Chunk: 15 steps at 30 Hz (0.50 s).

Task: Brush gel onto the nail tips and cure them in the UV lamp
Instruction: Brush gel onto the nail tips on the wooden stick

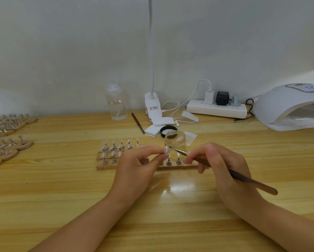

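My left hand (139, 164) pinches a clear nail tip (166, 150) on its small stand, lifted above the table. A brown-handled brush (250, 180) lies in the grip of my right hand (219, 164), and its bristle end touches the nail tip. Just behind the hands stands an open clear gel jar (175, 140). Wooden strips (105, 165) carrying several nail tips on metal stands sit under and to the left of my hands. The white UV lamp (286, 104) stands at the far right, its display lit.
More wooden holders with nail tips (9, 142) crowd the left edge. Toward the wall are a clear pump bottle (117, 103), a second brush (138, 123), a black jar lid (168, 130), white pads (157, 126), a clip lamp base (152, 105) and a power strip (217, 108).
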{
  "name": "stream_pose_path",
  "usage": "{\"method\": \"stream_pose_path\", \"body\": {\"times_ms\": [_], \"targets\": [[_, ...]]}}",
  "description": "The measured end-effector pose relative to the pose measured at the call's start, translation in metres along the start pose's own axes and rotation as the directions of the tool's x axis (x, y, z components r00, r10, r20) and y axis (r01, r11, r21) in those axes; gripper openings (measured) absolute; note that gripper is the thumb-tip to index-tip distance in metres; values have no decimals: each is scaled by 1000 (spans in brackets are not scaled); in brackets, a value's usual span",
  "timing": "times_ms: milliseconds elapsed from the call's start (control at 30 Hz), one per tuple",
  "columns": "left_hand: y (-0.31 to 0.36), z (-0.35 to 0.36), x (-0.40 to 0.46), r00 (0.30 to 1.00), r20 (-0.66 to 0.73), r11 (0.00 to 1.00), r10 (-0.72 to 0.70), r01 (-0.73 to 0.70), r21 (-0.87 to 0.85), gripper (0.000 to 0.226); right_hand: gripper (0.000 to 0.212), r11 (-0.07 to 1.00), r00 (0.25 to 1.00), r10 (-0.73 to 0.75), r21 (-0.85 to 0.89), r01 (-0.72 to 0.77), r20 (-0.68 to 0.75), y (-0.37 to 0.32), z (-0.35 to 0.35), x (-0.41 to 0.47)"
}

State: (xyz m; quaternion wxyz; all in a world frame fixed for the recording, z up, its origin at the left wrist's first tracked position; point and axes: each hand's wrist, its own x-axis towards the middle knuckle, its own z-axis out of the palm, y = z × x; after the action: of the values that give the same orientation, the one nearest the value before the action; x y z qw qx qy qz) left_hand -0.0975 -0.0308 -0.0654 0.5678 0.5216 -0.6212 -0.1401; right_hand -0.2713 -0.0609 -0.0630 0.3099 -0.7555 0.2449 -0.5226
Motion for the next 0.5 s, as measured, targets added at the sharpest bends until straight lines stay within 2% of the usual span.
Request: {"method": "stream_pose_path", "body": {"times_ms": [100,267,400,500], "targets": [[-1,0,0,1000,-3,1000,-4,4,10,14,40,999,999,21,-28,-20,32,0,1,1],[-1,0,0,1000,-10,1000,-5,5,4,17,42,997,1000,4,72,-4,1,1,0,-1],[-2,1,1,1000,2,1000,-2,2,12,17,39,999,999,37,-19,-36,14,1,1,2],[-1,1,1,1000,-2,1000,-1,1,20,19,42,998,998,53,22,-54,37,2,1,0]]}}
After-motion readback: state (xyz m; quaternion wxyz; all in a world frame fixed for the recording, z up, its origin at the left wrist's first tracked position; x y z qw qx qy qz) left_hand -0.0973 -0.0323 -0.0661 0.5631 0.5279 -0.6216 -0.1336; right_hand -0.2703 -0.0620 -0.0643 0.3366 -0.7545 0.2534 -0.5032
